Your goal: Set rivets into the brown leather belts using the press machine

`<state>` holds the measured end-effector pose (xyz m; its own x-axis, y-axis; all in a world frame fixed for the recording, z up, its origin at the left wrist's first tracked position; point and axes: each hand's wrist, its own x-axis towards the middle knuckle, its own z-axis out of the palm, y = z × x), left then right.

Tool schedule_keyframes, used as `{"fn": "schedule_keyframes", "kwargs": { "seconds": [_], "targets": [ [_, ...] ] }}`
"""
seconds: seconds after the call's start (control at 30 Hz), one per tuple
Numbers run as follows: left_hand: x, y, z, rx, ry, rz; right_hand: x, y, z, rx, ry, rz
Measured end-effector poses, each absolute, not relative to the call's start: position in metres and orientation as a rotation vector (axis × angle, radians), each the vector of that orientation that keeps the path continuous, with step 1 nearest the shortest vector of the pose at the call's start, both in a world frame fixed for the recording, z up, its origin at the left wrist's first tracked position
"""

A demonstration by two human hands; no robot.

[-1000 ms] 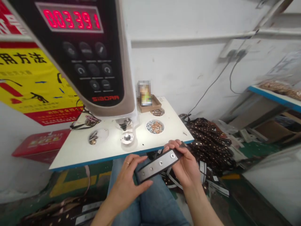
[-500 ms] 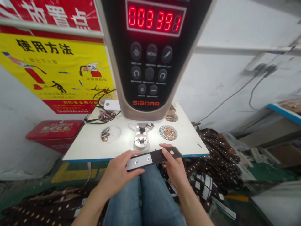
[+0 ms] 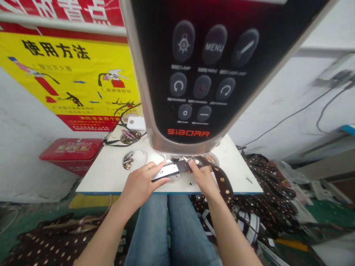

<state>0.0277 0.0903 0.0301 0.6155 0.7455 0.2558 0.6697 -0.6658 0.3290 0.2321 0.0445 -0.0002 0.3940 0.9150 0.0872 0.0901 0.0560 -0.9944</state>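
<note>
A dark brown strap (image 3: 222, 178) with gold studs stretches between my two hands, over the front of the white tabletop. My left hand (image 3: 141, 181) pinches its end, where a pale strip (image 3: 168, 170) with metal snaps lies along it. Farther right along the strap, my right hand (image 3: 202, 176) grips it with the thumb on top, and the studded length curves down beyond. The strap sits under the head of the black SIBORA machine (image 3: 191, 92), across its lower die, which is mostly hidden. Whether strap and die touch, I cannot tell.
Recessed cups hold small metal parts (image 3: 128, 160) at left and copper-coloured pieces (image 3: 210, 158) at right. A white device (image 3: 136, 123) and black cables lie at the back left. Piles of studded straps (image 3: 266, 184) flank the table. Left stands a red box (image 3: 72, 153).
Both hands have carried the strap forward, from the table's front edge to beneath the machine head. The view has moved closer to the machine, and its red digits have left the picture.
</note>
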Motion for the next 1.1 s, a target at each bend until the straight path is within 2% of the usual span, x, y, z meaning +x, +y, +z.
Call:
{"fn": "schedule_keyframes", "kwargs": {
  "seconds": [0.13,0.47,0.7,0.87,0.97,1.1],
  "targets": [
    [0.027,0.091,0.031,2.78,1.198,0.594,0.233,0.045,0.002,-1.394,-1.028,0.861],
    [0.022,0.098,-0.001,2.82,0.988,0.897,0.236,0.043,-0.001,-1.402,-1.001,0.894],
    [0.023,0.098,0.002,2.732,1.017,0.887,0.237,0.046,-0.006,-1.367,-1.037,0.88],
    [0.026,0.088,0.008,2.682,1.01,0.954,0.223,0.038,0.004,-1.26,-0.86,0.835],
    [0.027,0.073,0.014,2.715,0.913,0.963,0.214,0.022,0.015,-1.14,-0.912,0.985],
    [0.023,0.072,0.02,2.823,0.934,0.897,0.215,0.015,0.022,-1.286,-1.059,1.006]
  ]
}}
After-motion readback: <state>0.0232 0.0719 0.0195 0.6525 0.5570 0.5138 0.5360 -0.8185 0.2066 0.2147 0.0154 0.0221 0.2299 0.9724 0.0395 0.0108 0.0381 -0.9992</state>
